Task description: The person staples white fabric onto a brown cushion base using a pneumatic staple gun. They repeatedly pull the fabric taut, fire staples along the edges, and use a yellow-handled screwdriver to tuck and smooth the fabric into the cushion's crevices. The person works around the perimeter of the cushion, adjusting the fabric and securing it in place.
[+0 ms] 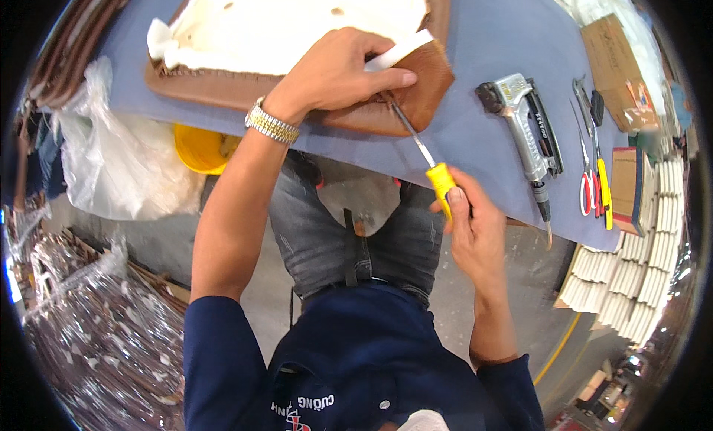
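Observation:
A brown leather-covered panel (pixel 223 91) with cream padding (pixel 275 22) inside its rim lies on the blue-grey table. My left hand (pixel 345 70) rests closed on its near edge, the thumb pressed against the leather beside the corner. From between thumb and curled fingers sticks out a white strip (pixel 401 50); the fingers' far ends are hidden. In my right hand (pixel 473 227) is a screwdriver (pixel 440 182) with a yellow handle. Its metal shaft slants up to the leather just below my left thumb, where the tip meets the rim.
Right on the table lie a staple gun (pixel 523 126) with a hose, red-handled scissors (pixel 587 189), a yellow tool (pixel 604 193) and a small box (pixel 630 189). A cardboard box (pixel 620 70) stands behind. Below the left edge are a yellow bucket (pixel 194 150) and plastic bags (pixel 119 148).

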`<state>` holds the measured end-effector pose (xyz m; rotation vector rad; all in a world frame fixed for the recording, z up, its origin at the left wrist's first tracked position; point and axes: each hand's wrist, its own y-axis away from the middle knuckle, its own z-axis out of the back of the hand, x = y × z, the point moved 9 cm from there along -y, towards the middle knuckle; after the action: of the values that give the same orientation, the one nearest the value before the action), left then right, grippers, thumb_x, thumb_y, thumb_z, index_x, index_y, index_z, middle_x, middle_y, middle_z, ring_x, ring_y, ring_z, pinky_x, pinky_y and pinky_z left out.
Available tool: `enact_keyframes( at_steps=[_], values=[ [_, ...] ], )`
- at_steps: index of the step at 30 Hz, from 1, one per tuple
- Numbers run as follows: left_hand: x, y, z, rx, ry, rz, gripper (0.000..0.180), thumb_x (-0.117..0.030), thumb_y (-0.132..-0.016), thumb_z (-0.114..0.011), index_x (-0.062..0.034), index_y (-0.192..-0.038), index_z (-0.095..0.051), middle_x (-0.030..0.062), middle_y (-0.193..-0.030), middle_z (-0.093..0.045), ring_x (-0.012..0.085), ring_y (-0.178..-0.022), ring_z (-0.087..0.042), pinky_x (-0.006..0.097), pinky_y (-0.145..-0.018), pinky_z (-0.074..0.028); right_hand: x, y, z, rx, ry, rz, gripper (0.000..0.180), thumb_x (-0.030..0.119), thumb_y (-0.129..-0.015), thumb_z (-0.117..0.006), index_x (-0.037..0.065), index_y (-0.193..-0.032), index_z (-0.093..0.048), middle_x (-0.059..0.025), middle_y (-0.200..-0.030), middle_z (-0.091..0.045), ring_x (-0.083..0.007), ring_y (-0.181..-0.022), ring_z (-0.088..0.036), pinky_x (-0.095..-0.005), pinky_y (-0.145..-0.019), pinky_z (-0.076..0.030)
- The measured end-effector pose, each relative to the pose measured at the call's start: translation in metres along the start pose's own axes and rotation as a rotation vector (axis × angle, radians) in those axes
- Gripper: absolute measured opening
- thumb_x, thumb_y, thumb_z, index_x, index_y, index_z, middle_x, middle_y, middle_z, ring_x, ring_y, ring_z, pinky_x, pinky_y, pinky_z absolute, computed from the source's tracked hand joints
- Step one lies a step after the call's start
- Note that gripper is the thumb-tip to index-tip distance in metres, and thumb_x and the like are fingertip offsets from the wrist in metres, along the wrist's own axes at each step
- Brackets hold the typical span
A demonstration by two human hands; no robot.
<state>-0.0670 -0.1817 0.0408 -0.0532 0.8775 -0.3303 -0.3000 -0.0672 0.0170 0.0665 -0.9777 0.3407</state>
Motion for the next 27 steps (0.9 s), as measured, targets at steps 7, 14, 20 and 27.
enact_keyframes(
  at_steps=[7,14,20,27],
  values=[
    [0.006,-0.002,-0.005,0.05,0.272,0.153,0.036,-0.037,-0.091,-0.082,-0.001,-0.091,-0.078,-0.0008,-0.069,-0.068,0.0056,-0.06,-0.057,0.024,-0.057,-0.047,-0.066,0.025,-0.097,0.088,-1.142,-0.327,0.044,0.037,-0.114,-0.042,0.001,-0.135,-0.057,-0.0128,-0.082,-0.068,-0.0093,-0.049,-0.05,-0.0237,-0.042,-0.04],
    [-0.017,0.013,-0.004,0.066,0.293,0.19,0.034,-0.032,-0.095,-0.079,0.0007,-0.101,-0.076,0.0002,-0.087,-0.074,0.0073,-0.08,-0.062,0.028,-0.075,-0.053,-0.059,0.025,-0.055,-0.084,-0.912,0.016,0.036,0.023,-0.107,-0.058,0.002,-0.137,-0.061,-0.01,-0.093,-0.075,-0.004,-0.058,-0.053,-0.0202,-0.053,-0.043],
    [-0.059,0.008,-0.007,0.066,-0.114,0.037,0.064,-0.052,-0.08,-0.087,0.0058,-0.104,-0.072,0.017,-0.088,-0.075,0.0247,-0.079,-0.073,0.038,-0.077,-0.057,-0.017,0.031,-0.006,0.229,-0.477,0.171,0.042,0.02,-0.096,-0.073,0.004,-0.134,-0.065,-0.0167,-0.12,-0.075,-0.026,-0.113,-0.072,-0.036,-0.098,-0.053],
    [-0.079,-0.004,-0.044,-0.174,-0.547,0.068,0.063,-0.056,-0.073,-0.087,0.0047,-0.077,-0.07,0.024,-0.074,-0.07,0.0442,-0.072,-0.07,0.05,-0.069,-0.056,-0.058,0.096,0.055,-0.063,-0.011,-0.276,0.038,0.02,-0.092,-0.076,0.008,-0.127,-0.068,-0.0189,-0.113,-0.075,-0.0328,-0.103,-0.074,-0.0383,-0.089,-0.056]
  ],
)
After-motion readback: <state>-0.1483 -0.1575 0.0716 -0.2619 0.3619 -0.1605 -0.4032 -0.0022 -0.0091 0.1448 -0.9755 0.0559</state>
